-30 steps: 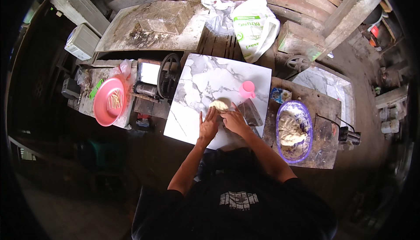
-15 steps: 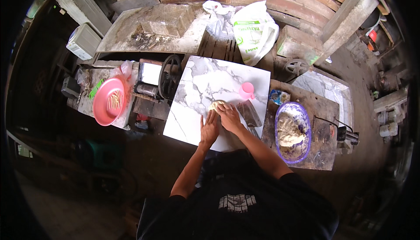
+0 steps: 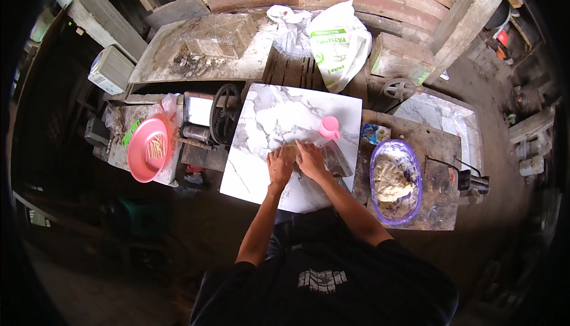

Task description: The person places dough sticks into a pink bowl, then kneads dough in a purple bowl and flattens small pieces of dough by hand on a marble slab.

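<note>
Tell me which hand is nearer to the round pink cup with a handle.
Right. The right hand is below and left of the round pink cup, apart from it; the left hand is farther left, beyond the right hand.

matt dough (image 3: 290, 151), smooth glossy tabletop (image 3: 279, 117)

Dough (image 3: 290, 152) on board (image 3: 249, 171); basin (image 3: 139, 151) left, tub (image 3: 404, 212) right.

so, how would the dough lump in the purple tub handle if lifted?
The dough lump probably sags: it lies slumped in soft folds. Likely sticky, judging by pale smears inside the purple tub. Perhaps heavy too, since it looks like one thick mass.
</note>
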`<state>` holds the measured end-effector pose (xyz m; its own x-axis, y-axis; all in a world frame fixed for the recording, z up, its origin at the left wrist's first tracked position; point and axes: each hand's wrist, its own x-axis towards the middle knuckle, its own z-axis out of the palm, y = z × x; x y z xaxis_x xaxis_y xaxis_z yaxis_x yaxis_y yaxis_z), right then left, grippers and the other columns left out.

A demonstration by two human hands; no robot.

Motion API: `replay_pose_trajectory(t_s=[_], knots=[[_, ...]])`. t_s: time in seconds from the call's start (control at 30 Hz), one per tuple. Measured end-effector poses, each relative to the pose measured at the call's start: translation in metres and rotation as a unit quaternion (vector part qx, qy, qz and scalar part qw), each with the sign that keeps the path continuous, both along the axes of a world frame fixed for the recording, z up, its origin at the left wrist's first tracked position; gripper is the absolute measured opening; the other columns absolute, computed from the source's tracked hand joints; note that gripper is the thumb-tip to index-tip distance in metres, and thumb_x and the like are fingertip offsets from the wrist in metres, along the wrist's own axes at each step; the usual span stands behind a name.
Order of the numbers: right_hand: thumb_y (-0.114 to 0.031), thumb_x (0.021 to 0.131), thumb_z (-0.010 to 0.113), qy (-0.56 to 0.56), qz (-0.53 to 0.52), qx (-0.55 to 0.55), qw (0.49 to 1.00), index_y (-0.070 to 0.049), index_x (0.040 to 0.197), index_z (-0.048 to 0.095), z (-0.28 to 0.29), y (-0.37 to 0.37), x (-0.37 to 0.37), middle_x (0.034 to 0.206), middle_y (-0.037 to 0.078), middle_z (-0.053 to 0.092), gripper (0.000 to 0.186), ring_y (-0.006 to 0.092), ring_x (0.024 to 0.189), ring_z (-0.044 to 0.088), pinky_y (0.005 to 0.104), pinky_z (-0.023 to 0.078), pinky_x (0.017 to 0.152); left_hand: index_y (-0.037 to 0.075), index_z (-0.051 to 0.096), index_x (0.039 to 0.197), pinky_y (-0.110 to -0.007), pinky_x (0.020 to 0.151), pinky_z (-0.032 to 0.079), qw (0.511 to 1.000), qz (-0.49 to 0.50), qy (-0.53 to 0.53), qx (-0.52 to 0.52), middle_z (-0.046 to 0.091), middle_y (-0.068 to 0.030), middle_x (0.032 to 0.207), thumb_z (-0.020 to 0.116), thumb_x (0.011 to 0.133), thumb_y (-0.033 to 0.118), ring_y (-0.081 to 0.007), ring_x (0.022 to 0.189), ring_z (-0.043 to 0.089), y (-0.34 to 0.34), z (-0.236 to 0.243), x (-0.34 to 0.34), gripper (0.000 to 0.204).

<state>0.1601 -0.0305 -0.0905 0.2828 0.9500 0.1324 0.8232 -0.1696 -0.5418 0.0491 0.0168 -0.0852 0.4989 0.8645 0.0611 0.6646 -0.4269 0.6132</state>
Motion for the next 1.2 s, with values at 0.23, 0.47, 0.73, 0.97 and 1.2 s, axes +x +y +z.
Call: replay_pose_trajectory(t_s=[0.23, 0.47, 0.73, 0.97, 1.2], knots=[[-0.002, 0.068, 0.056, 0.064, 0.031, 0.024, 0.997, -0.003, 0.095, 0.052, 0.002, -0.01, -0.006, 0.092, 0.015, 0.052, 0.028, 0.0297, 0.093, 0.047, 0.0395, 0.039, 0.078, 0.004, 0.057, 0.097, -0.037, 0.081, 0.037, 0.995, 0.025, -0.029, -0.088, 0.053, -0.014, 0.099, 0.057, 0.066, 0.0, -0.0294, 0.098, 0.046, -0.002, 0.003, -0.013, 0.031], [0.0, 0.069, 0.056, 0.081, 0.079, 0.222, 0.969, -0.001, 0.09, 0.055, 0.054, -0.004, 0.008, 0.094, 0.011, 0.056, 0.021, 0.0264, 0.089, 0.053, 0.0335, 0.044, 0.076, 0.006, 0.059, 0.092, -0.033, 0.082, 0.038, 0.973, -0.032, -0.161, 0.163, 0.059, -0.0063, 0.094, 0.062, 0.066, 0.002, -0.0247, 0.095, 0.052, 0.004, 0.053, -0.012, 0.027], [-0.013, 0.072, 0.059, 0.028, 0.189, 0.052, 0.98, -0.004, 0.085, 0.058, 0.022, -0.063, 0.006, 0.106, 0.008, 0.054, 0.016, 0.0226, 0.106, 0.046, 0.037, 0.033, 0.092, 0.005, 0.044, 0.115, -0.04, 0.093, 0.029, 0.996, -0.004, -0.051, 0.069, 0.041, -0.0159, 0.12, 0.045, 0.073, 0.0, -0.0308, 0.113, 0.036, -0.035, 0.018, -0.045, 0.043], [-0.011, 0.077, 0.05, -0.007, 0.152, 0.043, 0.987, 0.001, 0.106, 0.051, 0.021, -0.054, 0.001, 0.116, 0.014, 0.047, 0.031, 0.0259, 0.111, 0.041, 0.0362, 0.029, 0.095, 0.001, 0.034, 0.124, -0.043, 0.1, 0.017, 0.997, -0.072, 0.016, 0.014, 0.03, -0.0164, 0.13, 0.045, 0.078, 0.006, -0.0292, 0.124, 0.023, -0.05, 0.013, -0.034, 0.048], [-0.007, 0.073, 0.046, -0.07, 0.177, -0.046, 0.981, 0.004, 0.115, 0.043, 0.009, -0.042, -0.002, 0.125, 0.014, 0.037, 0.043, 0.0233, 0.118, 0.033, 0.0374, 0.024, 0.099, 0.0, 0.033, 0.124, -0.045, 0.101, 0.013, 0.992, -0.104, 0.06, 0.032, 0.029, -0.0133, 0.132, 0.042, 0.076, 0.007, -0.0233, 0.125, 0.023, -0.044, 0.004, -0.016, 0.05]])
